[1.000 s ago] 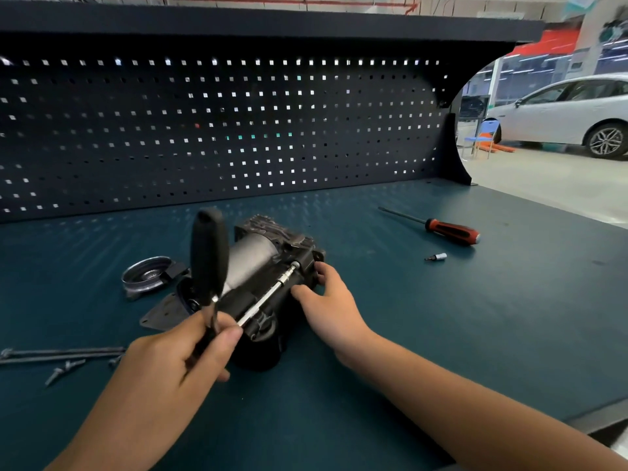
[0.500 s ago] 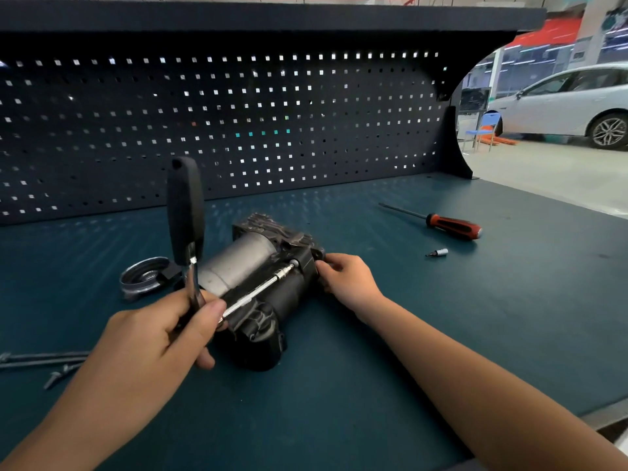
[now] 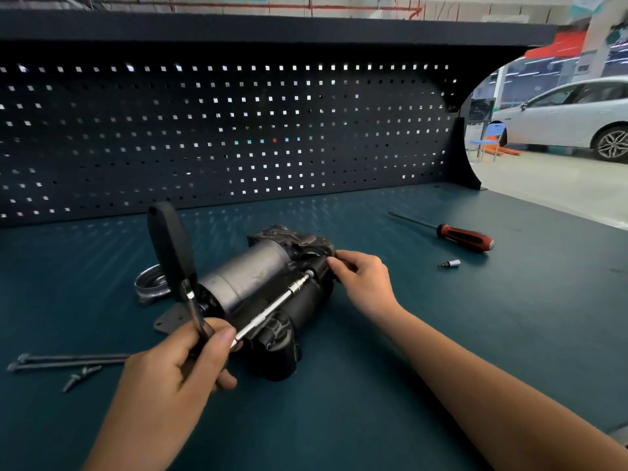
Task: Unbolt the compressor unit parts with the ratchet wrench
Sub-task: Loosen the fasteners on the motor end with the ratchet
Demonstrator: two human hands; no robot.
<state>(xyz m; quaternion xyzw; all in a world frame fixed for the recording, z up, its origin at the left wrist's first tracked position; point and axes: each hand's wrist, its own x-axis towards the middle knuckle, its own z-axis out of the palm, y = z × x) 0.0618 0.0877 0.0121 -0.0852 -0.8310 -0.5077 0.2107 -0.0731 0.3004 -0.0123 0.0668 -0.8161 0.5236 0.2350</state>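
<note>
The compressor unit (image 3: 258, 283), a grey cylinder on a black housing, lies on its side in the middle of the bench. My left hand (image 3: 180, 365) grips the ratchet wrench (image 3: 171, 253) at its head, with the black handle standing upright. A long chrome extension (image 3: 272, 311) runs from the wrench head along the unit to a bolt at its far end. My right hand (image 3: 360, 283) holds that far end of the compressor, fingers curled on the housing beside the socket tip.
Long removed bolts (image 3: 68, 360) and short screws (image 3: 81, 375) lie at the left. A metal ring (image 3: 149, 283) and a flat plate (image 3: 170, 321) sit behind the wrench. A red-handled screwdriver (image 3: 462, 236) and a small bit socket (image 3: 450, 264) lie at the right. A pegboard (image 3: 221, 130) backs the bench.
The wrench handle swung from leaning right to leaning left, staying near upright. My right hand shifted slightly along the compressor's far end. The camera view moved a little.
</note>
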